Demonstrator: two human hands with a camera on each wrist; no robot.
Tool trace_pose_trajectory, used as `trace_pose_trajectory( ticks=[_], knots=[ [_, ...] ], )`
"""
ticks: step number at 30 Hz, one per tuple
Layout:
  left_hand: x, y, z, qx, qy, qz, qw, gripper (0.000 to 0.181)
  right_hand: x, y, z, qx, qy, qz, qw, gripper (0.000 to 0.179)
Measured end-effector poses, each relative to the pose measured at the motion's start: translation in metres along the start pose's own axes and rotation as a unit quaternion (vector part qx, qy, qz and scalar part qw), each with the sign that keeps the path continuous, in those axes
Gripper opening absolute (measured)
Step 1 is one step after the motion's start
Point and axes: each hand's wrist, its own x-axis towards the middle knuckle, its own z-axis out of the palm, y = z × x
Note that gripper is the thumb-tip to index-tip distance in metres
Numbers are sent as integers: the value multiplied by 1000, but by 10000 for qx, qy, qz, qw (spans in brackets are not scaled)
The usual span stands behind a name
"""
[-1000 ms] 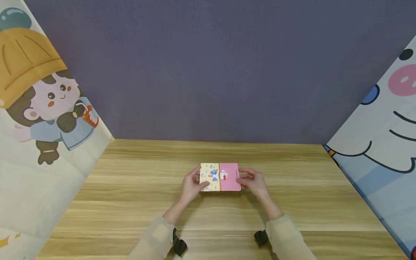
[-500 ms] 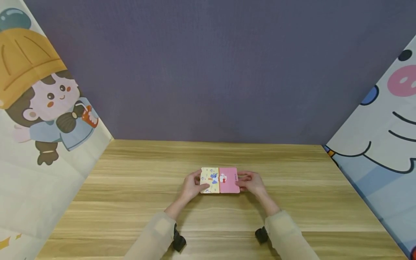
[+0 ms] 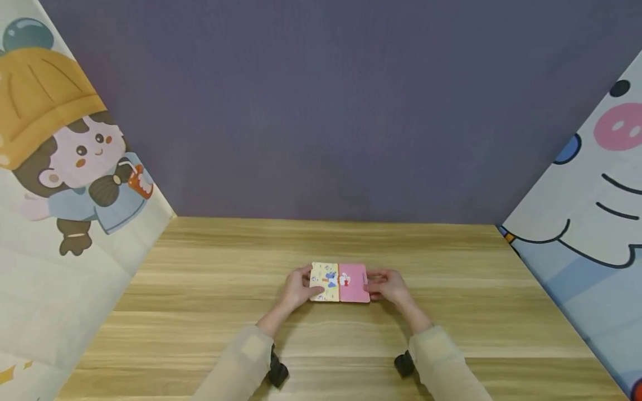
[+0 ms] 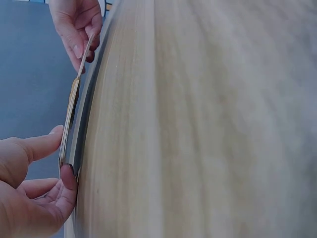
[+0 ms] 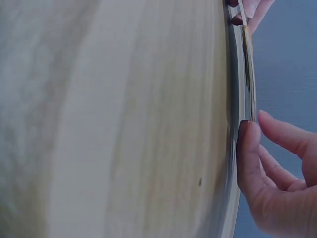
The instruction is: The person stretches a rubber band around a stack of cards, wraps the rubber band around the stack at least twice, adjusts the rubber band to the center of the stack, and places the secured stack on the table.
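A small open book [image 3: 353,283] lies spread between the two hands, one half pale yellow with blue figures, the other pink with a white rabbit. The left hand [image 3: 296,289] pinches its left edge, thumb on the upper face and fingers beneath. At the opposite edge, the right hand [image 3: 393,287] grips the pink half the same way. In the left wrist view the book [image 4: 70,116] appears edge-on, with several thin layers near the left hand [image 4: 37,183]. The right wrist view also shows its edge [image 5: 251,82] between thumb and fingers of the right hand [image 5: 280,168].
A wood-grain table [image 3: 321,345] spreads beneath the hands. Behind it rises a dark blue-grey panel [image 3: 321,111]. Cartoon-printed panels stand at the left [image 3: 110,267] and right [image 3: 577,289]. Black wrist cameras sit by both sleeves.
Both hands have brought the open book slightly down in the head view, closer to the person. Their hold on its two edges looks the same. The head view has shifted a little.
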Motion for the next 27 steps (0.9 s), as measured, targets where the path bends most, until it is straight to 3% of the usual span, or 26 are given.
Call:
trace_pose_trajectory(
  ticks=[9, 17, 22, 27],
  knots=[
    [0, 2, -2, 170, 28, -120, 9998, 64, -2, 4, -3, -4, -287, -150, 9995, 44],
    [0, 2, -2, 325, 2, -184, 9993, 57, -5, 2, -4, -307, 66, 123, 9994, 35],
    [2, 3, -4, 494, -7, 101, 9987, 50, -3, 1, -8, -514, 157, -195, 9984, 33],
    [0, 3, -8, 411, 119, 549, 9976, 42, -6, -1, -12, -1226, 388, -826, 9883, 31]
  ],
)
